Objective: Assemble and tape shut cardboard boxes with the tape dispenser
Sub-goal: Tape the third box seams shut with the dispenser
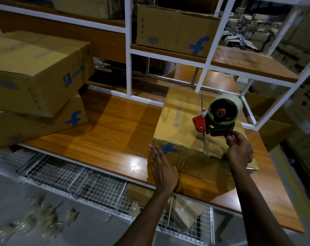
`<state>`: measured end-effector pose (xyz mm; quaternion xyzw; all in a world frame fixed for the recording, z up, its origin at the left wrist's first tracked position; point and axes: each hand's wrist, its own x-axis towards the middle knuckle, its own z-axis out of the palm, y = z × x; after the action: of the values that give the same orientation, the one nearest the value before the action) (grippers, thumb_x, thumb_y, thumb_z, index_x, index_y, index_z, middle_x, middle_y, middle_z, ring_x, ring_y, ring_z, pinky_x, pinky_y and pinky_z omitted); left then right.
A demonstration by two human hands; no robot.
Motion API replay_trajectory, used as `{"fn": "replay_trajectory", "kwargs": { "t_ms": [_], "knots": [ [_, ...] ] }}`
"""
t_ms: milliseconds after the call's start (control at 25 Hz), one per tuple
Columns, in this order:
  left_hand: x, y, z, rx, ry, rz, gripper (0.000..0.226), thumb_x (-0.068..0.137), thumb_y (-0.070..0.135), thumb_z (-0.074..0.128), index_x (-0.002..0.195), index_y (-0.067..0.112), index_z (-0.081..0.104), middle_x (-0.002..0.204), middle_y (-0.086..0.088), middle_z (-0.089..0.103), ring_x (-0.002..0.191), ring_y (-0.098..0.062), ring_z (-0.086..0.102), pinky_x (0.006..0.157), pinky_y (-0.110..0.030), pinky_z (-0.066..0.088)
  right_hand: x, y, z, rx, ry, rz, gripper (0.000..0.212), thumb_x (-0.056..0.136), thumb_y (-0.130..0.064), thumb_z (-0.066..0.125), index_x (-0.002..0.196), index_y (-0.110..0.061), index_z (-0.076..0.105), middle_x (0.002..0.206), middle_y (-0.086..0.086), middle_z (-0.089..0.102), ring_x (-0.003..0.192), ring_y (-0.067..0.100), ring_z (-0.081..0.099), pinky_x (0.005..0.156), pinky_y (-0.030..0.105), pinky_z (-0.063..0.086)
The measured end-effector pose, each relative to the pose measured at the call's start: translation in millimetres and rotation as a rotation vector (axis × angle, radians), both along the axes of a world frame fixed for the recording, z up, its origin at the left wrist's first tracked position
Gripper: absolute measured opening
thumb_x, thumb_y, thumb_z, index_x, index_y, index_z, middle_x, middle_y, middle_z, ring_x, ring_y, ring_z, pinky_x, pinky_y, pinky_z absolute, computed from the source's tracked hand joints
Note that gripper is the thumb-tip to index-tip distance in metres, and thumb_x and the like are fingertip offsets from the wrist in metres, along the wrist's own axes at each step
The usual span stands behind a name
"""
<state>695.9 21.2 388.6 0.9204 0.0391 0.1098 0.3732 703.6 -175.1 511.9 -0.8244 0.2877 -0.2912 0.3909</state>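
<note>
The handle of the tape dispenser [219, 118] is mostly hidden inside the right hand [239, 151]. The near left corner of the box [182, 118], right of the middle of the frame, is covered by the left hand [164, 167], whose fingertips are blurred. The left arm [143, 215] and the right arm [257, 201] are cut off by the bottom edge. The stacked boxes [35, 68] are cut off by the left edge, and the top box [90, 6] by the top edge. The small print on the box cannot be read. The shiny bits [42, 221] at the lower left are blurred. The piles [253, 27] at the upper right are too dark to be made out.
</note>
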Motion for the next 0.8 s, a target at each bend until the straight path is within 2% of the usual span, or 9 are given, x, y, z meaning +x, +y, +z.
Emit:
{"fn": "replay_trajectory", "kwargs": {
  "t_ms": [120,280,360,400,480,520,560,680,800],
  "knots": [
    [-4,18,-12,0.243,0.014,-0.139,0.115,0.079,0.041,0.068,0.152,0.001,-0.011,0.159,-0.02,-0.021,0.149,-0.034,-0.008,0.116,-0.053,0.024,-2,0,1,-0.024,0.018,-0.009,0.034,0.096,-0.029,0.057,0.129,-0.026,0.059,0.133,0.008,0.058,0.127,0.033,0.039,0.105,0.048,0.022],
    [-1,42,-23,0.313,-0.081,-0.222,0.104,0.08,0.034,0.058,0.154,0.008,-0.009,0.162,-0.017,-0.013,0.15,-0.031,-0.001,0.118,-0.05,0.019,-4,0,1,-0.027,0.001,-0.002,0.034,0.096,-0.029,0.056,0.13,-0.025,0.058,0.132,0.009,0.058,0.128,0.032,0.038,0.105,0.048,0.022],
    [-5,46,-16,0.051,-0.169,-0.166,0.084,0.085,0.022,0.057,0.155,0.011,0.013,0.16,-0.013,0.023,0.142,-0.03,0.032,0.11,-0.046,0.033,-3,-2,2,-0.033,0.01,-0.018,0.034,0.095,-0.031,0.057,0.129,-0.025,0.059,0.132,0.009,0.059,0.127,0.033,0.039,0.104,0.048,0.023],
    [-6,46,-5,-0.212,-0.172,-0.054,0.069,0.088,0.014,0.059,0.151,0.014,0.031,0.148,-0.008,0.046,0.123,-0.028,0.054,0.097,-0.041,0.047,-2,-3,2,-0.034,0.012,-0.023,0.035,0.095,-0.032,0.058,0.129,-0.026,0.059,0.132,0.009,0.059,0.127,0.033,0.039,0.103,0.048,0.023],
    [2,46,27,-0.722,-0.056,0.245,0.031,0.091,0.008,0.061,0.12,0.017,0.063,0.103,0.004,0.071,0.079,-0.017,0.067,0.068,-0.034,0.056,-2,-6,5,-0.023,0.009,-0.031,0.035,0.095,-0.033,0.058,0.129,-0.028,0.058,0.131,0.01,0.058,0.126,0.033,0.039,0.103,0.048,0.023],
    [12,47,39,-0.945,0.034,0.318,0.012,0.092,0.014,0.062,0.103,0.018,0.066,0.088,0.005,0.072,0.073,-0.017,0.068,0.067,-0.036,0.057,-3,-7,7,-0.019,0.002,-0.036,0.035,0.095,-0.033,0.058,0.129,-0.028,0.058,0.131,0.01,0.058,0.126,0.033,0.039,0.103,0.048,0.023],
    [22,48,49,-0.998,0.108,0.314,0.006,0.092,0.025,0.063,0.092,0.019,0.065,0.082,0.003,0.071,0.075,-0.019,0.07,0.07,-0.038,0.057,-3,-7,8,-0.02,-0.006,-0.041,0.035,0.095,-0.033,0.058,0.129,-0.028,0.058,0.13,0.01,0.059,0.126,0.033,0.04,0.103,0.048,0.023],
    [43,49,61,-0.878,0.229,0.25,0.034,0.086,0.051,0.065,0.082,0.018,0.065,0.08,0.0,0.071,0.077,-0.019,0.069,0.068,-0.039,0.057,-6,-9,12,-0.033,-0.032,-0.058,0.034,0.095,-0.032,0.058,0.128,-0.026,0.06,0.129,0.009,0.061,0.124,0.033,0.043,0.103,0.048,0.024],
    [47,43,65,-0.764,0.193,0.307,0.027,0.087,0.041,0.068,0.079,0.016,0.065,0.075,0.001,0.065,0.068,-0.013,0.061,0.053,-0.027,0.046,-8,-10,13,-0.028,-0.047,-0.063,0.033,0.094,-0.032,0.058,0.126,-0.026,0.061,0.128,0.008,0.061,0.124,0.033,0.044,0.102,0.048,0.024]
  ]
}}
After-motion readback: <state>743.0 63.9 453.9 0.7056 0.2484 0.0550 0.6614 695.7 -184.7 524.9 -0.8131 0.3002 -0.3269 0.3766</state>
